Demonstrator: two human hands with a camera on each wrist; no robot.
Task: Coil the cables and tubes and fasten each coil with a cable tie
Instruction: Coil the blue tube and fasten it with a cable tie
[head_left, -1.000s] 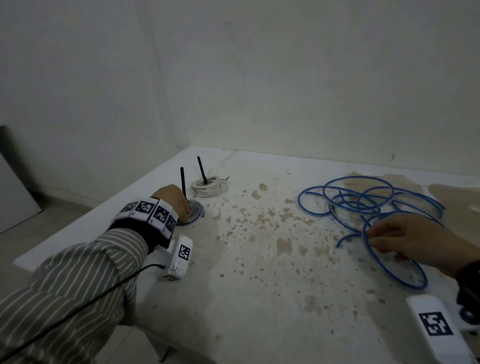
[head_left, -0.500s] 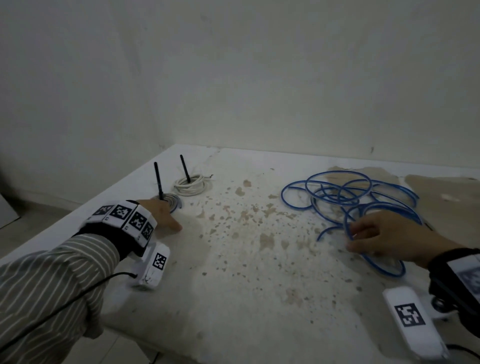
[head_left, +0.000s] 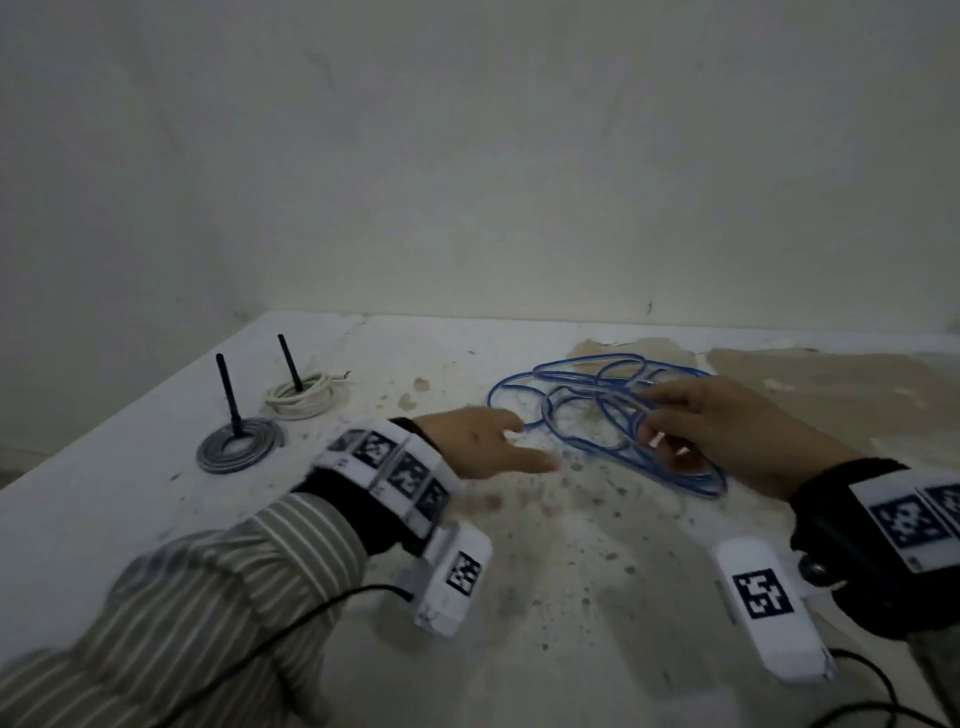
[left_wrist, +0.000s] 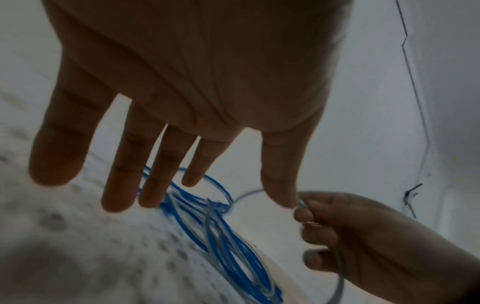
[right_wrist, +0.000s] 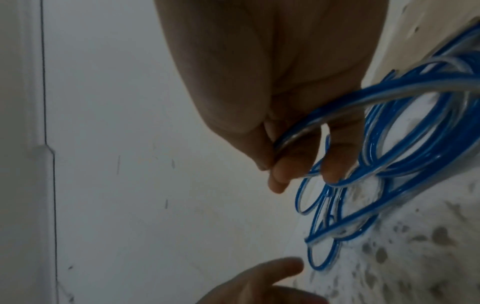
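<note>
A loose tangle of blue tube (head_left: 613, 415) (left_wrist: 226, 236) (right_wrist: 405, 144) lies on the white table's far middle. My right hand (head_left: 675, 421) (left_wrist: 311, 222) (right_wrist: 283, 162) pinches strands of it between thumb and fingers and lifts them a little. My left hand (head_left: 498, 447) (left_wrist: 182, 164) (right_wrist: 272, 273) hovers just left of the tangle, fingers spread and straight, holding nothing. A grey coil (head_left: 239, 441) and a white coil (head_left: 304, 397) lie at the far left, each fastened with a black cable tie whose tail sticks up.
The stained white table (head_left: 519, 571) meets a pale wall behind and its left edge drops to the floor. Wrist cameras and a black lead sit on both forearms near the front.
My left hand left the grey coil and swung right to the blue tube's edge, fingers spread. My right hand closed on blue strands and raised them. The head view shifted left.
</note>
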